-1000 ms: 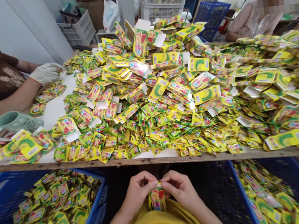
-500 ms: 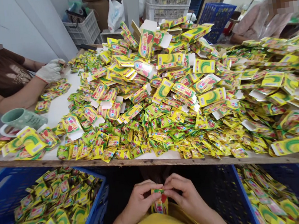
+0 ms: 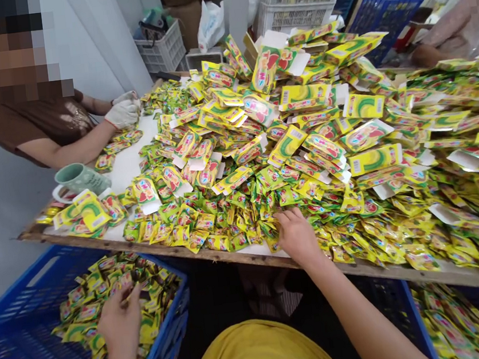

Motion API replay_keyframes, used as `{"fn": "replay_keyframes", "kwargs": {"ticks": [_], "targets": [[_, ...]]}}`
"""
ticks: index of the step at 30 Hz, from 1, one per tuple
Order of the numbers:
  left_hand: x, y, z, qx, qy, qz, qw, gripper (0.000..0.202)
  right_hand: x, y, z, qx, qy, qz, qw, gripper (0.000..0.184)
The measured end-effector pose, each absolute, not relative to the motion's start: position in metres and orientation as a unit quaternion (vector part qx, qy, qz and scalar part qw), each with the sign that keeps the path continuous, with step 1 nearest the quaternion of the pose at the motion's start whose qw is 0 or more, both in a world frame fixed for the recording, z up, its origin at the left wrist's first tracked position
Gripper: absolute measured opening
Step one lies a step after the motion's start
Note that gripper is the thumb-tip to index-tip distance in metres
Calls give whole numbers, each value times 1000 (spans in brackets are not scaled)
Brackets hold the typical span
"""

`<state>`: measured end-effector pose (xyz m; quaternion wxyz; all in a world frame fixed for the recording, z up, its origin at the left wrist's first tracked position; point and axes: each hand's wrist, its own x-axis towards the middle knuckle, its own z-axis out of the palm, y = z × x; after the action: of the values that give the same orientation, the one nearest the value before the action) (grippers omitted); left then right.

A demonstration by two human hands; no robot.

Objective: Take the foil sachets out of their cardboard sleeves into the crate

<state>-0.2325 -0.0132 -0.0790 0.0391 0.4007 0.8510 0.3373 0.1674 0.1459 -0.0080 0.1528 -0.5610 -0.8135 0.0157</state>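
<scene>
My left hand (image 3: 120, 325) hangs low over the blue crate (image 3: 19, 297) on my left. Its fingers are stretched out above the filled yellow-green cartons (image 3: 85, 312) in it, and I see nothing in them. At the near wooden edge of the table (image 3: 231, 255) my right hand (image 3: 295, 233) rests on the heap of small yellow-green sachets (image 3: 226, 215), fingers curled into them. Behind the sachets rises a big pile of flat, open cartons (image 3: 303, 97).
A second blue crate (image 3: 404, 310) with cartons stands at my lower right. A green mug (image 3: 77, 178) sits at the table's left end. A co-worker's gloved hand (image 3: 122, 113) works at the far left; another person's sleeve (image 3: 447, 29) shows at the far right. White baskets (image 3: 162, 50) stand behind.
Both hands held one small carton in front of my lap. Now they are apart: the left has gone down to the left crate, the right up onto the sachets, and the view has swung left.
</scene>
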Motion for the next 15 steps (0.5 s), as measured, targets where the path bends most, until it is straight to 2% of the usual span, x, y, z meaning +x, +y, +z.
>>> {"fn": "replay_keyframes", "kwargs": {"ticks": [4, 6, 10, 15], "targets": [[-147, 38, -35, 588, 696, 403, 79, 19, 181, 143, -16, -542, -806, 71, 227, 33], [-111, 69, -19, 679, 643, 345, 87, 16, 187, 141, -17, -535, -790, 113, 277, 26], [-91, 104, -10, 724, 659, 192, 72, 12, 196, 137, -18, -561, -734, 178, 338, 23], [-100, 108, -11, 735, 642, 171, 134, 12, 202, 139, -19, -643, -641, 233, 349, 32]]}}
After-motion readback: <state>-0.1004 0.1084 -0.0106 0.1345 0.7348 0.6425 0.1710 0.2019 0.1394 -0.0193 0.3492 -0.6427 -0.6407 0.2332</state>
